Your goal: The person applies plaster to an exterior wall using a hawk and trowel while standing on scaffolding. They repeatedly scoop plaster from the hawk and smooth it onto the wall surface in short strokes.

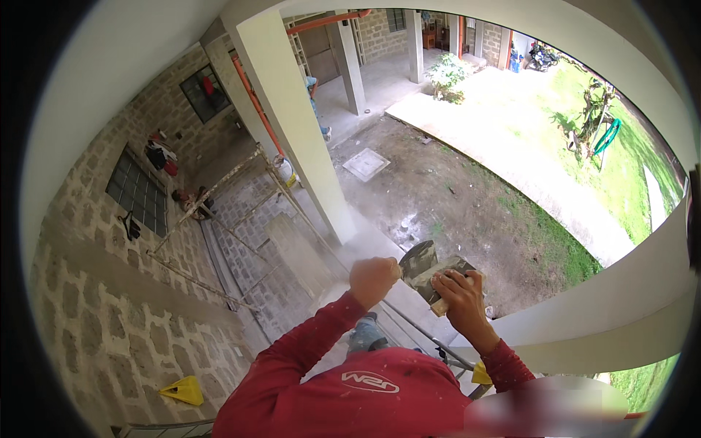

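My left hand [374,281], slightly smeared, is closed around what seems to be the handle of a dark, mortar-stained trowel [418,257]. Beside it, my right hand [456,296] grips the wooden handle [440,306] of a flat, mortar-coated float [461,266]. The two tools are very close; I cannot tell whether they touch. Below my hands, metal scaffold tubing [405,325] runs past my jeans-clad leg.
A pale column [296,131] stands ahead. Rusty scaffolding [219,285] and a plank [288,255] fill the lower left. A person's legs [318,117] show behind the column. A yellow object [182,390] is by the block wall [109,343]. A curved ledge [584,306] borders the right.
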### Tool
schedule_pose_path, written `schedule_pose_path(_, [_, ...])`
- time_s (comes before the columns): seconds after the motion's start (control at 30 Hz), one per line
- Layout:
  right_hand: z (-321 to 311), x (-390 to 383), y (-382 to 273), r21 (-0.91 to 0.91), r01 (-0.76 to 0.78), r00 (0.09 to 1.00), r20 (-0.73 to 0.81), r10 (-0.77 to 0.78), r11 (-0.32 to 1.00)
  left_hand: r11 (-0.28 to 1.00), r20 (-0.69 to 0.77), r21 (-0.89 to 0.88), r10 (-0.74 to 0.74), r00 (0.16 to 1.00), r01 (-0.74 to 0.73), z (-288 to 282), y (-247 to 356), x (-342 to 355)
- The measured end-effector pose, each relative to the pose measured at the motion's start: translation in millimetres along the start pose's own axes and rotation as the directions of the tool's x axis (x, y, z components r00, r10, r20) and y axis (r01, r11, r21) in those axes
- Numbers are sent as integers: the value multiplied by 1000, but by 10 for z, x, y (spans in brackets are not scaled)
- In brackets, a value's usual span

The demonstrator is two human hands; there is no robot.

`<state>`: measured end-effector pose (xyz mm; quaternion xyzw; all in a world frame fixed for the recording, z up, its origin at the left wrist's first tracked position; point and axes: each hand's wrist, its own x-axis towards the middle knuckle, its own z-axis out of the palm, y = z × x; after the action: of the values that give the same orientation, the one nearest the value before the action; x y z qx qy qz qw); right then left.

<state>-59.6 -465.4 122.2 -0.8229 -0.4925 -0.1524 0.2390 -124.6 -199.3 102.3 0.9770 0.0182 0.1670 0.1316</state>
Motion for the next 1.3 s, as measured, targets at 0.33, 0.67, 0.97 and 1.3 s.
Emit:
schedule_pose_path(0.33, [-33,-81,-274,307,-80,996,-17,90,948,917,-23,-232,-340,940,326,226,-114,-398])
schedule_pose_path(0.67, [765,-563,252,185,-188,982,2,191,965,903,84,-257,-333,939,344,225,-56,-831])
schedule_pose_path(0.97, [403,-416,566,950,-289,561,270,783,-120,882,374,-246,-296,879,402,281,-77,-998])
schedule_pose_path(1.3, [664,-577,605,388,-765,639,560,527,514,922,312,-332,-91,946,199,357,-8,-741])
